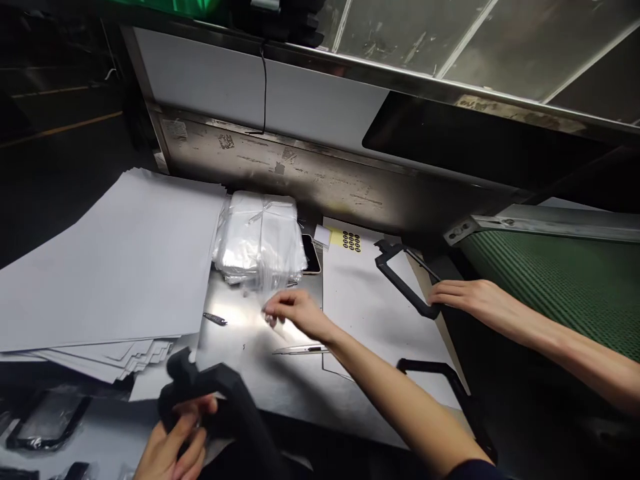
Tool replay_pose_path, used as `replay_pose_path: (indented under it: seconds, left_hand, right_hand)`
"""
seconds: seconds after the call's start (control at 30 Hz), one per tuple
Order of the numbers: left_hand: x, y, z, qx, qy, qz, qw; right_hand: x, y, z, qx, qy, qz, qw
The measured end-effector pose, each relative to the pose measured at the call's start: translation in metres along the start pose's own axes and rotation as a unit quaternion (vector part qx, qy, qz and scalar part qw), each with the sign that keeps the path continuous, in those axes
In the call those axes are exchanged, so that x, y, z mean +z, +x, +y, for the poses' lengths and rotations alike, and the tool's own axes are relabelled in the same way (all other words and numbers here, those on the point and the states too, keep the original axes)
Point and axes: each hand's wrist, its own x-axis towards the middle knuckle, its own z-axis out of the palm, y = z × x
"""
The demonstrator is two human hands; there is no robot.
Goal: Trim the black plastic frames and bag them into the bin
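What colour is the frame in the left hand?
The frame is black; it shows in the head view, slightly blurred.

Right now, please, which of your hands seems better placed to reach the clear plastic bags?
Probably the right hand, close to the clear plastic bags; the left hand holds a black frame.

The black angular frame (243, 403) looked like matt, smooth plastic. Clear, wrinkled plastic bags (245, 233) shone glossily on a smooth silver metal tabletop (227, 363) with bright reflections. Large flat white sheets (125, 260) appeared matt and paper-like. The green textured belt (560, 273) looked rough; the scuffed grey metal panel (320, 179), dull.
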Motion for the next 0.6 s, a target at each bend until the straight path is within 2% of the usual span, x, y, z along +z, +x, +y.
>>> replay_pose_path:
  seconds: [0.07, 0.13, 0.23, 0.37, 0.47, 0.53, 0.6]
  left_hand:
    - [0.024, 0.000, 0.001, -0.017, -0.006, -0.057, 0.998]
    - [0.038, -0.003, 0.000, -0.037, -0.005, -0.091, 0.995]
    - [0.042, -0.010, -0.004, -0.037, 0.000, -0.082, 0.996]
    - [0.031, -0.022, -0.010, -0.037, -0.002, -0.064, 0.997]
    - [0.012, -0.029, -0.011, -0.018, -0.030, -0.010, 0.999]
    - [-0.003, -0.033, -0.012, 0.004, -0.052, 0.040, 0.998]
    - [-0.016, -0.038, -0.012, 0.019, -0.063, 0.070, 0.995]
  right_hand:
    - [0.029, -0.030, -0.006, 0.007, 0.029, -0.030, 0.999]
    - [0.051, -0.055, -0.009, 0.017, 0.046, -0.048, 0.998]
    - [0.070, -0.078, -0.006, 0.041, 0.078, -0.064, 0.994]
    - [0.079, -0.081, 0.006, 0.068, 0.208, -0.017, 0.976]
    - [0.083, -0.075, 0.015, 0.075, 0.287, 0.004, 0.955]
    - [0.086, -0.071, 0.016, 0.076, 0.306, 0.002, 0.949]
    - [0.093, -0.070, 0.013, 0.076, 0.313, -0.030, 0.946]
